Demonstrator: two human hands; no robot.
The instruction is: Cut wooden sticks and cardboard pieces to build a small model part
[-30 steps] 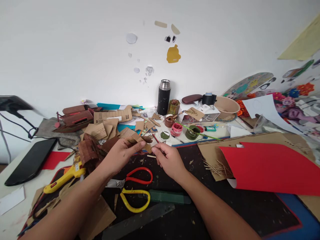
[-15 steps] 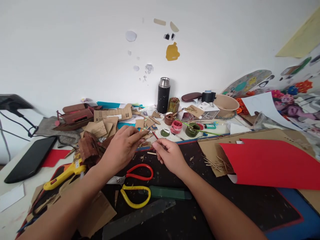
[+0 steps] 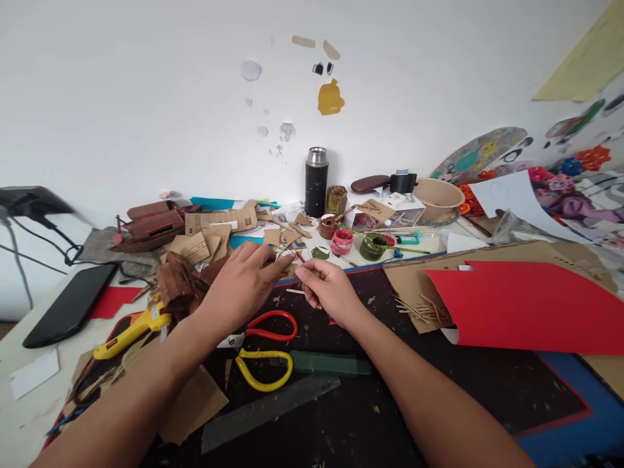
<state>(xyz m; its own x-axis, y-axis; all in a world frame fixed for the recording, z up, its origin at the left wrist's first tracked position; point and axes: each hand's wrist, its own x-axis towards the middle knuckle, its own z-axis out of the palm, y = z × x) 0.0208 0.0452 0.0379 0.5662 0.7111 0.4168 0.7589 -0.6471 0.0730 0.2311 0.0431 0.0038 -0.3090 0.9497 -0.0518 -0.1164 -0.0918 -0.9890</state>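
Observation:
My left hand (image 3: 244, 276) is held palm down over the dark mat (image 3: 351, 416), its index finger reaching toward my other hand. Its thumb and index finger come close together; anything between them is too small to make out. Thumb and fingers of my right hand (image 3: 329, 289) are pinched just to the right, around something hidden. A thin pale stick (image 3: 295, 291) shows below the fingertips. Scissors (image 3: 266, 351) with one red and one yellow handle lie under the left wrist. Beside them are a green strip, perhaps a cutter, (image 3: 329, 364) and a clear ruler (image 3: 273, 411).
Paint jars (image 3: 342, 242) and a black flask (image 3: 316, 185) stand behind the hands. Left are cardboard scraps (image 3: 195, 247), a yellow glue gun (image 3: 131, 331) and a black phone (image 3: 71, 305). Thin rolled sticks (image 3: 424, 309) lie right, beside red card (image 3: 526, 309).
The camera view has shifted slightly, so objects sit a little higher in the picture. Both hands stay close together in nearly the same pose.

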